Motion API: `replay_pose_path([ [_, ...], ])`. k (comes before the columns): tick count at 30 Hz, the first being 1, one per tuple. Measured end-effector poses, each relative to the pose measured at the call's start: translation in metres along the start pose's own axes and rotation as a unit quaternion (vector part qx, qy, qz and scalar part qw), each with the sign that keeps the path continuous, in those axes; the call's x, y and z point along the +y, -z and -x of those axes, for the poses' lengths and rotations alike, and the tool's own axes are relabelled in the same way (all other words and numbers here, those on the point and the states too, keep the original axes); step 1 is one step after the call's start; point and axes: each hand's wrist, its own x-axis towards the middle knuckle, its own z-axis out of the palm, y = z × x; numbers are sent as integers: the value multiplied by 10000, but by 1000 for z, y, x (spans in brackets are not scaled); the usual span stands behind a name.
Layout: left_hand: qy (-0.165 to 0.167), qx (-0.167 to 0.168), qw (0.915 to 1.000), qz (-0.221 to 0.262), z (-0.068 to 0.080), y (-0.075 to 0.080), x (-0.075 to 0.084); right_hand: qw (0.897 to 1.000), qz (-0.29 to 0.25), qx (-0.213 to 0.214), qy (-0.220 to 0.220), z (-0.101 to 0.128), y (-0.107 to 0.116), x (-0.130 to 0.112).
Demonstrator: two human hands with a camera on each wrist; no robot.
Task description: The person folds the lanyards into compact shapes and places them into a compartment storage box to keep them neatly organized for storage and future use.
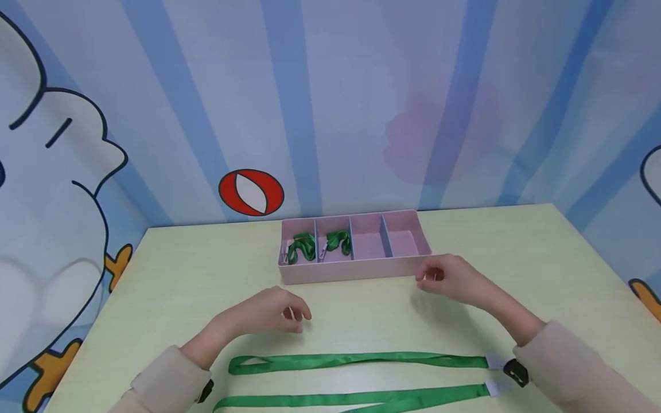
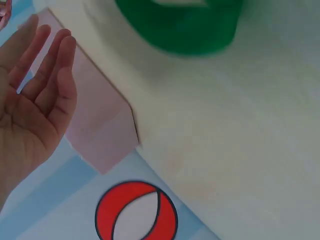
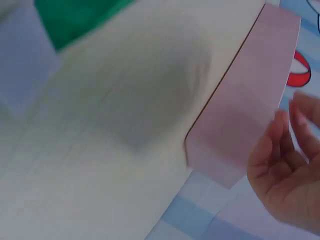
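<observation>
Lying nearest the person, a long green lanyard [image 1: 356, 360] of flat, faintly shiny woven ribbon stretches across the pale yellow-green table [image 1: 516, 252] in two nearly parallel bands. Its upper band ends in a narrow loop at the left, and both bands run at the right into small whitish tabs beside a black piece next to the right sleeve. The tabletop looks smooth and matt.

Just beyond the ribbon, the left hand [image 1: 268, 312] hovers over the table with its fingers loosely curled downward and nothing between them; the left wrist view shows the palm [image 2: 35, 100] open, fingers straight and relaxed. The right hand [image 1: 449, 278] sits farther back, close to the near right corner of the tray, fingers softly bent and holding nothing; the right wrist view shows it [image 3: 287, 170] cupped and empty beside the tray's wall. Both arms wear cream, soft-looking sleeves.

Behind the hands stands a long rectangular pink tray [image 1: 356, 269], smooth like plastic, split by thin dividers into four compartments. The leftmost holds a bundled green lanyard [image 1: 302, 246], the second holds another bundle [image 1: 338, 241], each crumpled into loops with a small pale clip. The two right compartments show bare pink floor.

Farthest back rises a wall [image 1: 361, 103] with blue and pale stripes, a red and white ball [image 1: 251, 193] printed on it, and cartoon outlines at the sides.
</observation>
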Motion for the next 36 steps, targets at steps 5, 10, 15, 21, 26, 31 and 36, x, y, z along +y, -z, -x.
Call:
replay_pose_path([
  [5,-177,-302,9994,-52,-11,-19,11,9878,-60,-1494,446,6,-27,-11],
  [10,-251,-403,9988,-144,-23,-33,19,9785,307,-2001,397,14,-53,-23],
  [15,-461,-410,9971,-452,-33,-43,28,9759,583,-2027,552,18,-66,-28],
  [21,-667,-460,9935,-797,-43,-54,44,9756,285,-2088,622,18,-68,-26],
  [26,-1015,-584,9897,-825,-58,-63,58,9695,-528,-2229,874,19,-65,-26],
  [31,-1246,-750,9882,-480,-69,-72,61,9596,-1182,-2317,1071,17,-62,-29],
  [36,-1040,-787,9913,157,-69,-70,58,9553,-1549,-2311,1001,18,-58,-26],
])
